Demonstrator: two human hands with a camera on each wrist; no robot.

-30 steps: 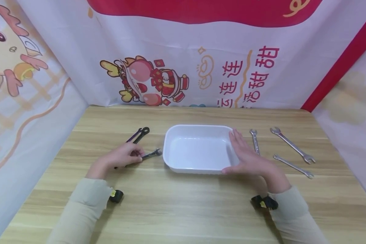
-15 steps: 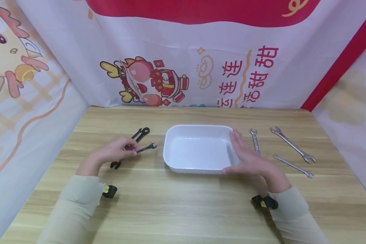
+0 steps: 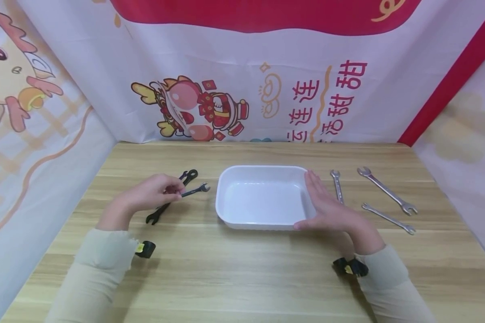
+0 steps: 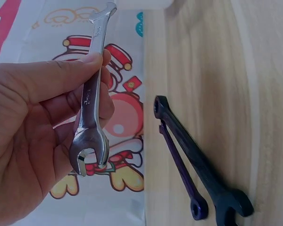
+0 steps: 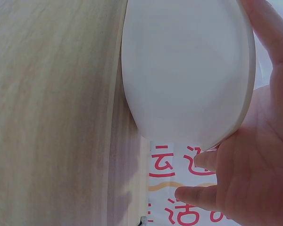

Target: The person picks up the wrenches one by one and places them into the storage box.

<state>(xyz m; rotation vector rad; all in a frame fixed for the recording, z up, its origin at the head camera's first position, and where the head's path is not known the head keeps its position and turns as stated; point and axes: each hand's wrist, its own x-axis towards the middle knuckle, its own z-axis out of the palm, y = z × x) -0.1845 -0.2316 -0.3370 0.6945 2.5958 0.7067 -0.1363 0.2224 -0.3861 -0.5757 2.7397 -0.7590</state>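
Toward left edge of tabletop [image 3: 242, 278], my left hand [image 3: 155, 194] pinched silver wrench [image 4: 90, 104], part-hiding 2 dark wrenches [image 4: 192, 150]; right hand [image 3: 327, 211], fingers apart, touched tray [image 3: 258, 224].

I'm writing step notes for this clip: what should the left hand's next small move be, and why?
Probably to carry the wrench sideways over the tray. The left hand pinches it off the table, one end pointing toward the tray's left rim; nothing lies in the tray, and the right hand rests against its right end.
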